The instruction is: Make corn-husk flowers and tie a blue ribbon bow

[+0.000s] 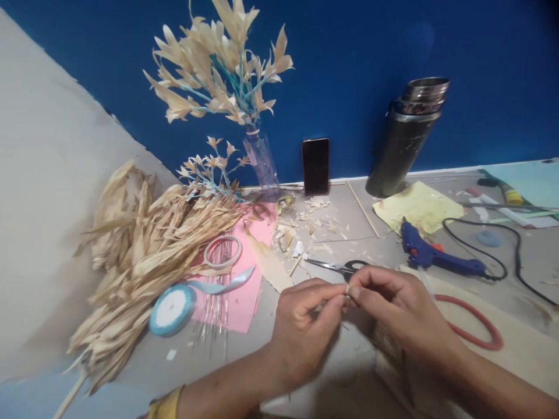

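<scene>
Pinching with closed fingertips, the left hand (305, 326) and the right hand (399, 302) hold one small pale piece (348, 290) of unclear material. It is over the grey counter (264, 308), near the black-handled metal scissors (340, 267).

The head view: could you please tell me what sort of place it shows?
Probably a craft work area, as a glue gun, scissors and a spool of blue ribbon are in view.
</scene>
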Available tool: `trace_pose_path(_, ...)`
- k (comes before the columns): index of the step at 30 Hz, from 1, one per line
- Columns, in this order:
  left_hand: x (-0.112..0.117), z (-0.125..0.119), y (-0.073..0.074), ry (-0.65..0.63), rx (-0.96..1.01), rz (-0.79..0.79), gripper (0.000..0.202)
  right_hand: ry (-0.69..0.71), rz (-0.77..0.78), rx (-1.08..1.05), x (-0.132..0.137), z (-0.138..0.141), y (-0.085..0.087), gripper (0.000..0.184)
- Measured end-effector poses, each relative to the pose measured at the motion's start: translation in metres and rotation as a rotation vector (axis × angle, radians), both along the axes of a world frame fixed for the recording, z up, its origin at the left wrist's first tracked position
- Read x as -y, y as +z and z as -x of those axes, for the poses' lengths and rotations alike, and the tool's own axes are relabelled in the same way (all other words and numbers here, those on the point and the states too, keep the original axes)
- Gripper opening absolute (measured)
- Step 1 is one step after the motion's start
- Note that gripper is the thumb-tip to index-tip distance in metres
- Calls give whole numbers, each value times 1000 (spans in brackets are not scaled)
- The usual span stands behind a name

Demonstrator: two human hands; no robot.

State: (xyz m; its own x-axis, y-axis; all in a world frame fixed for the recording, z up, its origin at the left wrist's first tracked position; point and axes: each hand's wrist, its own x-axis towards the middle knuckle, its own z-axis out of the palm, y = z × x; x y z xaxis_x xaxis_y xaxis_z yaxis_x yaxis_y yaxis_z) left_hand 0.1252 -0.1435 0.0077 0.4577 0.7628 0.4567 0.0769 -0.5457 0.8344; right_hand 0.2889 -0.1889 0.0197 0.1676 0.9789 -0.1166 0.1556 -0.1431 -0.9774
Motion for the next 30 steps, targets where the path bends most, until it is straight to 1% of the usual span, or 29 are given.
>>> trace_pose_path(2, -2, 1, -1, 9, -25, -82, 18, -11, 2, 18, 0, 1, 2, 25)
trace_pose_path(5, -5, 3, -4, 14, -83, -271, 20, -6, -3, 58, 0, 0, 1, 25)
trace_pose_path(7, -7, 4, -6, 13, -111, -364, 21, 10, -6, 88, -1, 0, 0, 25)
trace_pose_path(12, -7, 5, -8, -5, -139, -447, 19, 9, -21, 143, -1, -1, -1, 24)
trace_pose_path(14, -5, 4, -7, -12, -102, -403, 21, -9, -32, 137, 0, -1, -2, 23)
trace_pose_path(15, -4, 3, -6, -18, -71, -326, 21, -18, -38, 129, 0, -1, -2, 22)
trace_pose_path(16, -3, 2, -4, -25, -37, -206, 21, -26, -46, 114, 0, -1, -2, 21)
trace_pose_path(17, -2, 1, -2, -33, -1, -46, 21, -31, -53, 93, 0, -1, -2, 20)
trace_pose_path(21, -1, -5, 5, -78, 161, 708, 12, -28, -56, -65, 1, 1, 4, 18)
trace_pose_path(23, -3, -8, 8, -116, 266, 1002, 11, -21, -54, -141, 1, 2, 6, 18)
trace_pose_path(24, -5, -8, 9, -141, 306, 1113, 13, -18, -57, -162, 2, 1, 7, 18)
trace_pose_path(25, -7, -8, 11, -167, 330, 1198, 15, -16, -68, -168, 2, 0, 6, 17)
trace_pose_path(27, -13, -6, 16, -198, 335, 1281, 17, -8, -100, -167, 2, -5, 3, 17)
trace_pose_path(28, -17, -4, 20, -187, 327, 1278, 18, 5, -117, -178, 1, -7, 1, 18)
trace_pose_path(29, -21, -2, 24, -153, 307, 1234, 17, 23, -130, -198, 1, -10, -1, 18)
trace_pose_path(30, -25, 1, 29, -100, 272, 1141, 16, 40, -138, -225, 0, -12, -2, 19)
